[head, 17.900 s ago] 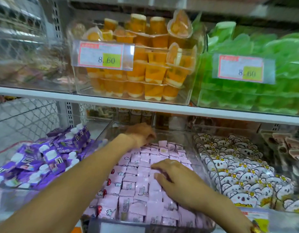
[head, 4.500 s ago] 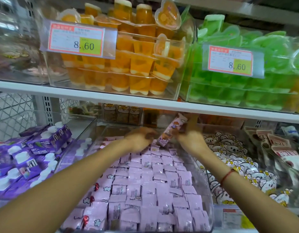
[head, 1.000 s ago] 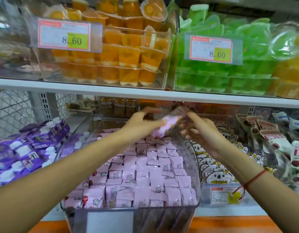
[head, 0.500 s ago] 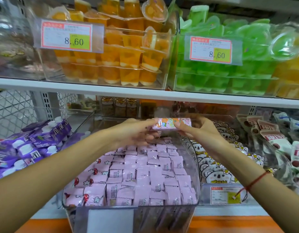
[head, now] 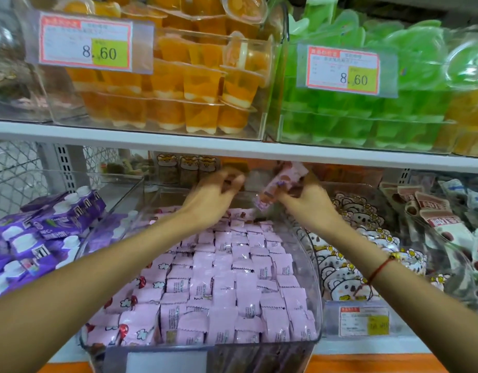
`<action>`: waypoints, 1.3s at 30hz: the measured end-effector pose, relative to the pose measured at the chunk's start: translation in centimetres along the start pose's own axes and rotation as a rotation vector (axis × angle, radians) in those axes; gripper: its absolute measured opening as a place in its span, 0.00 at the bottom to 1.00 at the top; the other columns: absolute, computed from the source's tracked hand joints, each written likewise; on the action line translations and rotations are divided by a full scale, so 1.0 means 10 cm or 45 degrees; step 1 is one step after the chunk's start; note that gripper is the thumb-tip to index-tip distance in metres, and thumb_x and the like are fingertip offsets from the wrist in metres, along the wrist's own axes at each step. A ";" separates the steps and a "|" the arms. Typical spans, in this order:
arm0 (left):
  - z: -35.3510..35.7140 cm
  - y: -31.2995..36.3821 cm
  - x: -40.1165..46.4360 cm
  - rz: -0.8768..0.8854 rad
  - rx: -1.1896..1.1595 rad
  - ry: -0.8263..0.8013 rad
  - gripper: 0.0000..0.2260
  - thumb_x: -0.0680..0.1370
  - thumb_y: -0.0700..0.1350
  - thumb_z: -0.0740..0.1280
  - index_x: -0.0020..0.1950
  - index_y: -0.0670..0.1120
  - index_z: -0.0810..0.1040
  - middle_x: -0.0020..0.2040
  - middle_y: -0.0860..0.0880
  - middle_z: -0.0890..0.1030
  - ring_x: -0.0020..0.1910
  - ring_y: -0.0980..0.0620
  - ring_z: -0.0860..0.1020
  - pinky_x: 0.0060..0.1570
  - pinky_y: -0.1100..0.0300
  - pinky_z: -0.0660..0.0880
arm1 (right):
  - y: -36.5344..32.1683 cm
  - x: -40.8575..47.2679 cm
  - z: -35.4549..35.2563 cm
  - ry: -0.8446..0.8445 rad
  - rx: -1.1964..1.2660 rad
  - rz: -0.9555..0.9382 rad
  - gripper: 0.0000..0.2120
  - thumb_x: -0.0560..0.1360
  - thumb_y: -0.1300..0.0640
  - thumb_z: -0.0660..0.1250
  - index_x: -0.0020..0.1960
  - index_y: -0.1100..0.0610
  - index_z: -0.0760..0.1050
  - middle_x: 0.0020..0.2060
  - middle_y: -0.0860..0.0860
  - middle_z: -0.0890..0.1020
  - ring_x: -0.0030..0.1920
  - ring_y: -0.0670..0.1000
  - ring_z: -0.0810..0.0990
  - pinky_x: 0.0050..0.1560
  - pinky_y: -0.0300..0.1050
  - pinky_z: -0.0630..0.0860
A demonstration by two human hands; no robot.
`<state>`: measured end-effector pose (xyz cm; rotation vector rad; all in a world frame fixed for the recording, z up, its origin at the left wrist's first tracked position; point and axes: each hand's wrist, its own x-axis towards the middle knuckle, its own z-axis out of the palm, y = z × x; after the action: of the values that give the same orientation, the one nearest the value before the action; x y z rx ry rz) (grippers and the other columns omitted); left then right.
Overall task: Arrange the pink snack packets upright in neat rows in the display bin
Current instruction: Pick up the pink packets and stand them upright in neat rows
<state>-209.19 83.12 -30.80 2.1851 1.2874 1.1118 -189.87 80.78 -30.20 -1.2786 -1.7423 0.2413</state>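
Note:
A clear display bin on the lower shelf holds several rows of pink snack packets standing upright. Above the bin's back end, my right hand pinches one long pink packet, tilted with its top end up to the right. My left hand hovers just left of it with curled fingers, blurred, apart from the packet; whether it holds anything does not show. Both forearms reach in over the bin.
Purple drink cartons fill the bin to the left, bear-print packets the bin to the right. The white upper shelf runs low over my hands, with orange jelly cups and green jelly cups above.
Half a second ago both hands held the long packet level between them. Now my left hand has let go and my right hand alone holds it, tilted up toward the shelf.

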 end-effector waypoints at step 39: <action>0.50 -0.21 0.48 -0.026 0.469 -0.441 0.12 0.78 0.51 0.64 0.61 0.59 0.76 0.51 0.58 0.79 0.40 0.57 0.76 0.37 0.62 0.69 | 0.15 -0.25 -0.08 -0.249 -0.389 0.116 0.10 0.74 0.58 0.67 0.54 0.54 0.81 0.43 0.47 0.81 0.31 0.38 0.70 0.28 0.26 0.66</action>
<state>-205.18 88.68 -33.09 2.4761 1.4322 0.4791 -188.22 79.11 -32.13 -1.6013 -1.9433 0.1602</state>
